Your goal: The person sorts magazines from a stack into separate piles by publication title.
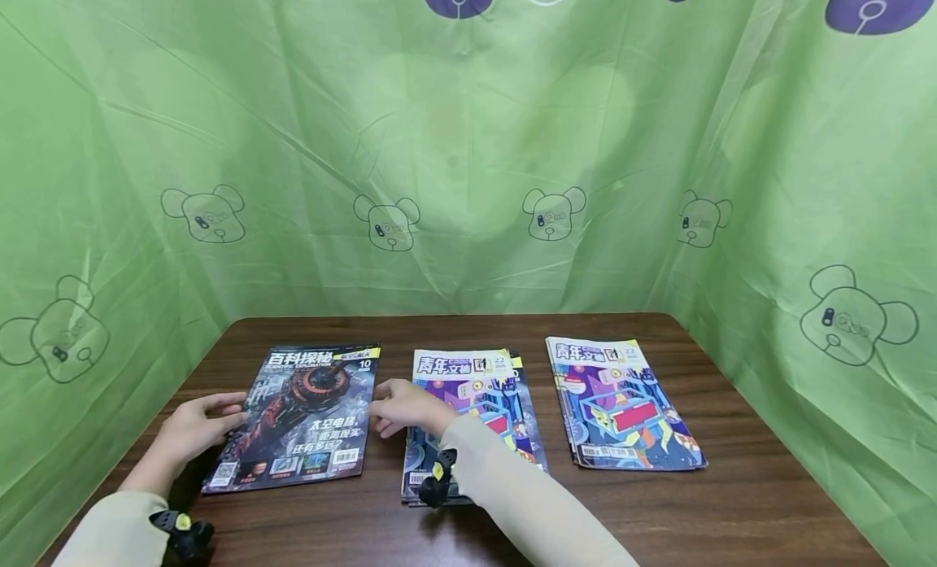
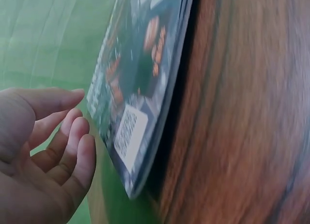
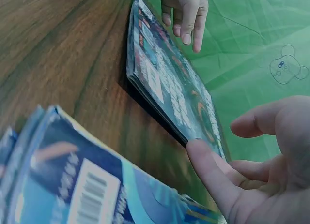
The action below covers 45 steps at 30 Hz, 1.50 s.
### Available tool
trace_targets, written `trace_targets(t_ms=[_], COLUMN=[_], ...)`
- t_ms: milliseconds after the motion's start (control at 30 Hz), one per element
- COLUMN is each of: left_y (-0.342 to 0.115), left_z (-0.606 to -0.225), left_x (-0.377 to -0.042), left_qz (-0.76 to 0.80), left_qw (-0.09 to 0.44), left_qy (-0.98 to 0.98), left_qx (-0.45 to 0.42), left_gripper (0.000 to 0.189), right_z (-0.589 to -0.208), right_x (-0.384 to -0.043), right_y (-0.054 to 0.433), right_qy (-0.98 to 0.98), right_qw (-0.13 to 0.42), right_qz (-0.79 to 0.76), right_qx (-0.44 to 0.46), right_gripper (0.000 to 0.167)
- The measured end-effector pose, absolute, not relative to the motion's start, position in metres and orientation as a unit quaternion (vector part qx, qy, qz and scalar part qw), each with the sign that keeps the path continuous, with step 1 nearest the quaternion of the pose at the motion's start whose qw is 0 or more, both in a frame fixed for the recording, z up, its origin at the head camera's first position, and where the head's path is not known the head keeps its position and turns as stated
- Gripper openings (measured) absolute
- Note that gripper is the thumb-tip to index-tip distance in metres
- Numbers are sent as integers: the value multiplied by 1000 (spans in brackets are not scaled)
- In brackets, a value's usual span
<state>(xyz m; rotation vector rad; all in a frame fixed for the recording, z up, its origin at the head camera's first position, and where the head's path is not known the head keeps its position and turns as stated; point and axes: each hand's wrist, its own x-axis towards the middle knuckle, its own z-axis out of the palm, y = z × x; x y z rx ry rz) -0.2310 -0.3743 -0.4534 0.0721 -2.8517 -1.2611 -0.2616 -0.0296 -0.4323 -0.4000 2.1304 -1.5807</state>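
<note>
A dark magazine stack (image 1: 307, 420) lies face up on the left of the table, with white lettering and a red-black machine on its cover. My left hand (image 1: 193, 427) is beside its left edge; the left wrist view shows loosely bent fingers (image 2: 82, 151) with nothing between them. At the opposite edge is my right hand (image 1: 410, 406), one fingertip (image 3: 198, 149) right at the stack's side in the right wrist view, the other fingers apart from it. Under my right forearm is a colourful magazine stack (image 1: 530, 429), partly hidden by the sleeve.
Another colourful magazine stack (image 1: 629, 412) lies on the right of the brown wooden table (image 1: 586, 518). A green curtain (image 1: 468, 144) with bear drawings closes off the back and both sides.
</note>
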Motion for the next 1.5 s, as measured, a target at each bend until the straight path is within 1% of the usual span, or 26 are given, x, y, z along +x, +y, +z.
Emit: trace_targets(t_ms=[267,467,700,1000,1167,1500], left_y=[-346,-316,-281,-246,-230,-193], left_z=[-444,-438,-441,-440,-443,-451], left_x=[-232,-234,-235,-231,-227,-224], left_qz=[-391,-440,-454,-487,-490,-532], left_qw=[30,20,9,-19,-37,-83], left_qy=[-920,-897,-889,-869,-864,-831], left_qx=[-14,-36,-57,-86,-109,-139], left_gripper=[57,53,46,44,44,49], right_z=[-427,-427,-426,-430,-429,-427], right_x=[-265,-269,-266,-260,-254,-248], right_y=[-6,21,59,98,122,167], right_qy=[773,791,818,836,846,878], right_qw=[219,216,226,213,207,161], right_qz=[-576,-550,-504,-474,-463,-430], right_qx=[-150,-157,-161,-177,-166,-134], right_gripper=[57,55,50,45,42,38])
